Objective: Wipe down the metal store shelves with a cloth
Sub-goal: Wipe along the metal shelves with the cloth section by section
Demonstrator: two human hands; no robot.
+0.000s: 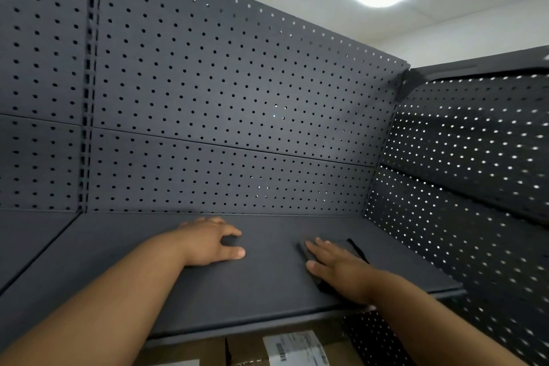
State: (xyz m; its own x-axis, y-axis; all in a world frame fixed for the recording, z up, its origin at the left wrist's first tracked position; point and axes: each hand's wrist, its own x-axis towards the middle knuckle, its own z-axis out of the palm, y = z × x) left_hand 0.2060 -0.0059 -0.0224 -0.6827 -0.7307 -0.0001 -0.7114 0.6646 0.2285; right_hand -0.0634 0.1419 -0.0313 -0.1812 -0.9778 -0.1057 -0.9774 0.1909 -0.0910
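Cloth (350,247) lies on the shelf (267,285) beneath the right hand (341,270), whose straight fingers press it.

Right hand (338,267) hides most of dark cloth (344,244).

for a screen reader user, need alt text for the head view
A person's right hand presses a dark cloth flat on a dark metal shelf; the left hand rests alongside, below a perforated back panel.

left forearm (118,291) and right forearm (430,315) are bare up to the frame edge; left hand (208,242) and right hand (335,267) bare, with short, plain nails.
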